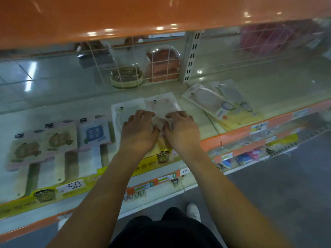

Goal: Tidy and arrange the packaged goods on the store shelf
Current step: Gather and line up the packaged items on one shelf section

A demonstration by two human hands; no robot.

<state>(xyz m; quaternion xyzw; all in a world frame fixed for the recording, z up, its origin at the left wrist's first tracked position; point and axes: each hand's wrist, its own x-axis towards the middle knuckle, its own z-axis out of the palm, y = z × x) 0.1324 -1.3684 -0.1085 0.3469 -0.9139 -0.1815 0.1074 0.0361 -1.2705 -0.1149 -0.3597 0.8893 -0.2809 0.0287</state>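
Two flat clear-and-white packages lie side by side on the cream shelf (pixel 62 113): a left package (pixel 123 111) and a pinkish right package (pixel 161 102). My left hand (pixel 138 130) and my right hand (pixel 181 130) rest palm-down on them, fingers bent at the tips and pressing on the plastic. The lower halves of both packages are hidden under my hands. A skewed pile of similar clear packages (pixel 215 102) lies to the right, turned at an angle.
Carded brush packs (pixel 59 140) lie in an overlapping row at the left. Behind a wire grid stand a basket (pixel 126 77) and an orange tub (pixel 162 65). An orange shelf (pixel 125 17) overhangs above. Price labels line the front rail (pixel 232 133); lower shelves hold more goods.
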